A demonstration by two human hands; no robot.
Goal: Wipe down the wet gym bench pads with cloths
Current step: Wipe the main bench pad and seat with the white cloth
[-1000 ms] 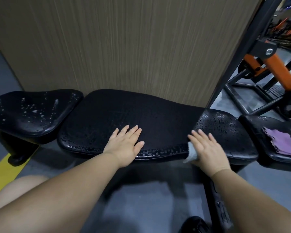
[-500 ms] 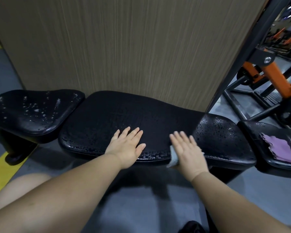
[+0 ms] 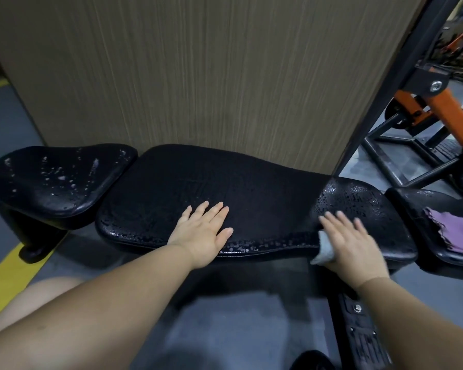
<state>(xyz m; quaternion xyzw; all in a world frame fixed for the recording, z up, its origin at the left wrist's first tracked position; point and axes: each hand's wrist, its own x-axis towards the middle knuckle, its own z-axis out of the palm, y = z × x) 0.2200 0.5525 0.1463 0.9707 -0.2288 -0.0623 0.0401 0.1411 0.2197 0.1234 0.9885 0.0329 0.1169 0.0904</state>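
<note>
Nearest lie the grey floor [image 3: 225, 329], a yellow line [image 3: 8, 276] at its left edge and a bare leg [image 3: 46, 289] low on the left. Above them both forearms reach out to the bench.

The left hand [image 3: 202, 231] lies palm-down on the near part of the middle pad [image 3: 198, 177], fingers straight and slightly spread, holding nothing. It sits on the same spot as half a second ago. The right hand [image 3: 354, 244] has moved. Then it was on the middle pad, close beside the left hand. Now it is further right, over the seam where the middle pad meets the right pad [image 3: 364, 198], well apart from the left hand. It is motion-blurred. Its fingers are straight and flat, pressing a grey cloth [image 3: 325, 249] onto the surface. The cloth's corner sticks out on the thumb side and hangs over the near rim.

Beads of water line the middle pad's near rim between the hands, and its top looks dull and smeared. The right pad is thick with droplets beyond the fingertips. The left pad [image 3: 51, 182], across a gap, carries scattered drops. At the far right an end pad [image 3: 422, 209] has a purple cloth [image 3: 457, 233] lying on it, untouched.

Behind the bench stands a wood-grain panel [image 3: 198, 76]. Right of it a black post [image 3: 380, 89] slants up, with an orange machine [image 3: 449, 110] beyond.
</note>
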